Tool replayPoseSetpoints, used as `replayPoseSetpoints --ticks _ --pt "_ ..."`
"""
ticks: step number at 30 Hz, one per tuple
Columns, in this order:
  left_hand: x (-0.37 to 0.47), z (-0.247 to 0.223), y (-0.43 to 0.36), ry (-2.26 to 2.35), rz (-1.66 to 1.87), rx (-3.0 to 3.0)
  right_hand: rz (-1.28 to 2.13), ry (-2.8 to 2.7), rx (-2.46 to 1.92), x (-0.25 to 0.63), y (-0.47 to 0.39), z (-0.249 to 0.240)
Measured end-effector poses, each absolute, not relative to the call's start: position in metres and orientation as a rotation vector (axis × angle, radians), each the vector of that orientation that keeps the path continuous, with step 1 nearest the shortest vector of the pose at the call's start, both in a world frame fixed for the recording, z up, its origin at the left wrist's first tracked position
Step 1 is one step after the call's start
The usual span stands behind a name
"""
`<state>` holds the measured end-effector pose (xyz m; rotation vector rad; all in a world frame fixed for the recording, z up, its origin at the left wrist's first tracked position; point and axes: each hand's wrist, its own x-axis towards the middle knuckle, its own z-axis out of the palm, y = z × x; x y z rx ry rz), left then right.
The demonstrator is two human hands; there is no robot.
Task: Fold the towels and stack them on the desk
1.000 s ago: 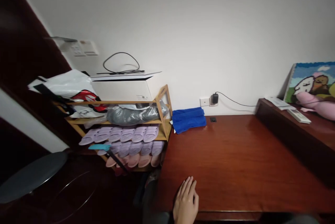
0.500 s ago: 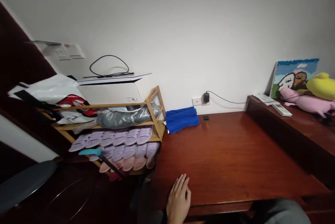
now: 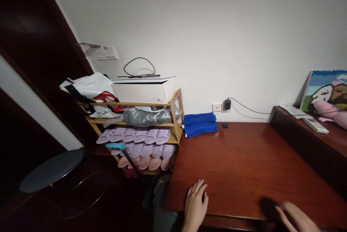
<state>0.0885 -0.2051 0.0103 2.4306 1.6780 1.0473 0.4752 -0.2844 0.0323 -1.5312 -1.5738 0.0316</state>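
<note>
My left hand (image 3: pixel 195 203) lies on the near left edge of the reddish-brown wooden desk (image 3: pixel 238 167), palm down, with its fingers stretched out and the thumb a little apart. It holds nothing. Over the near right part of the desk is my right hand (image 3: pixel 295 217), slightly blurred, its thumb apart from the fingers and no object seen in it. Its dark shadow falls on the wood beside it. A folded blue cloth (image 3: pixel 200 124) rests at the desk's far left corner against the wall, out of reach of both hands as they now lie.
Left of the desk stands a wooden rack (image 3: pixel 177 116) with lilac slippers (image 3: pixel 141 135), pink slippers, a white box (image 3: pixel 138 93) and a printed bag. A round stool (image 3: pixel 54 170) is farther left. On the right ledge are a remote control (image 3: pixel 316 125) and a pink plush toy (image 3: pixel 332 112).
My right hand has come into view at the lower right. The view has swung left, so the scene sits farther right. My left hand still rests on the desk edge.
</note>
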Motion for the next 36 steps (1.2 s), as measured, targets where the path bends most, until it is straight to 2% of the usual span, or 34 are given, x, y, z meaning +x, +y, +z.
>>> replayPoseSetpoints --ticks 4,7,14,19,24,29,33,36 --pt "0.085 0.028 -0.183 1.643 0.993 2.343 0.160 -1.819 -1.511 0.409 -0.188 0.028" --pt "0.075 0.041 -0.133 1.657 0.932 2.384 0.146 -1.829 -1.548 0.373 -0.148 0.017" --pt "0.059 0.043 0.027 1.851 0.662 2.489 0.122 -1.758 -1.621 0.370 -0.139 -0.016" --pt "0.064 0.038 0.069 1.977 0.588 2.459 0.090 -1.763 -1.639 0.369 -0.135 -0.020" --pt "0.079 0.050 0.038 2.075 0.565 2.466 0.096 -1.799 -1.675 0.368 -0.135 -0.019" --pt "0.123 0.039 -0.073 2.106 0.547 2.536 0.131 -1.818 -1.701 0.368 -0.136 -0.013" --pt "0.151 0.014 -0.167 1.996 0.712 2.567 0.146 -1.822 -1.673 0.368 -0.136 -0.009" --pt "0.151 0.010 -0.203 1.859 0.803 2.544 0.147 -1.817 -1.664 0.368 -0.138 -0.008"
